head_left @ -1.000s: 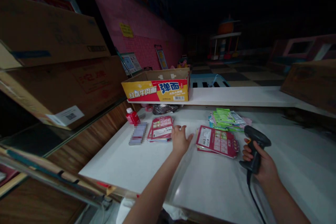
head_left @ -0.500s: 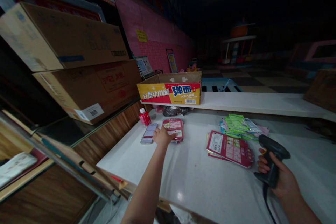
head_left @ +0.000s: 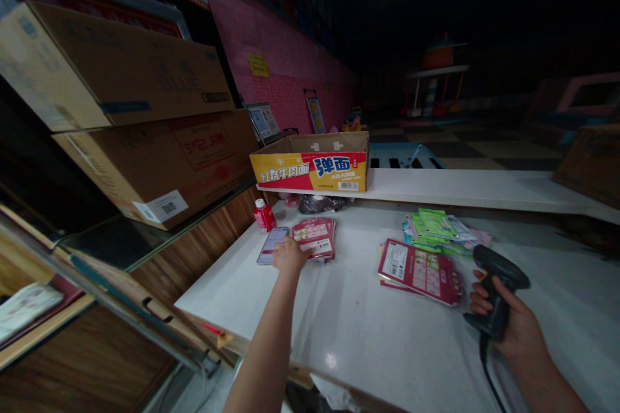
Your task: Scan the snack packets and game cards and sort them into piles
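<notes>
The right hand [head_left: 520, 326] was wrapped around the handle of a black scanner [head_left: 501, 268], which was held over the table [head_left: 358, 342] just right of the right packet stack [head_left: 419, 271]. The left hand [head_left: 289, 255] was over the near edges of a phone [head_left: 271, 244] and the left packet stack [head_left: 314, 231], thumb apart from the fingers; whether it pinched anything could not be told. A red bottle [head_left: 263, 214] stood behind the phone, and green packets [head_left: 431, 226] lay behind the right packet stack.
</notes>
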Demonstrator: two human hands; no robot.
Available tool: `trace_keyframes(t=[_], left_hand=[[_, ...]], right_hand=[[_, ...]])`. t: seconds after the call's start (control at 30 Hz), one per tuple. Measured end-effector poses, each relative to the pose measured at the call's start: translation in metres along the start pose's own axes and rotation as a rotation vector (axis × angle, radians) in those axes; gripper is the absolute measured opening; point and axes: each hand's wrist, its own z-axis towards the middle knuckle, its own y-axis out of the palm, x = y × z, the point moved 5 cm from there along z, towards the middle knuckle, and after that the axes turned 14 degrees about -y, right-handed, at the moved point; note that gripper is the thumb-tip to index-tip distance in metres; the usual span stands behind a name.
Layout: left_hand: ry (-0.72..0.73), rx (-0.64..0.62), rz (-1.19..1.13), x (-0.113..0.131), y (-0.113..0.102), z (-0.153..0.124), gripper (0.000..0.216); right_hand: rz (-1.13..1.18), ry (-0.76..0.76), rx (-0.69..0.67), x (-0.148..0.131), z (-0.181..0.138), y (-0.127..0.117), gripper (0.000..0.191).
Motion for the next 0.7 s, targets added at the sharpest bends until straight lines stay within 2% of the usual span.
trace_keyframes(t=[0.2, 0.27, 0.33, 0.4, 0.5, 0.57, 0.63, 0.7], left_hand=[[0.04, -0.016, -0.105, -0.006, 0.001, -0.012, 0.063], [0.072, 0.014, -0.205, -0.011, 0.003, -0.009, 0.055], [0.043, 0.006, -0.378, -0.02, 0.007, -0.004, 0.053], [-0.072, -0.112, -0.642, -0.033, 0.017, 0.002, 0.049], [-0.251, -0.471, -1.085, -0.046, 0.036, 0.003, 0.032], [-0.322, -0.7, -1.273, -0.048, 0.043, -0.002, 0.025], [-0.35, -0.819, -1.361, -0.048, 0.044, -0.009, 0.021], [-0.312, -0.838, -1.4, -0.046, 0.041, -0.015, 0.017]], right_hand=[[-0.002, 0.008, -0.011, -0.001, -0.001, 0.002, 0.037], [-0.002, 0.006, -0.008, -0.001, -0.001, 0.001, 0.037], [0.003, 0.003, -0.006, -0.001, -0.001, 0.001, 0.037], [0.006, 0.005, -0.008, 0.0, -0.001, 0.001, 0.037], [-0.006, -0.002, -0.016, 0.0, -0.001, 0.001, 0.038], [-0.018, -0.006, -0.022, 0.0, -0.001, 0.002, 0.039], [-0.023, -0.002, -0.026, 0.0, -0.001, 0.003, 0.041], [-0.02, 0.006, -0.031, 0.0, -0.002, 0.004, 0.042]])
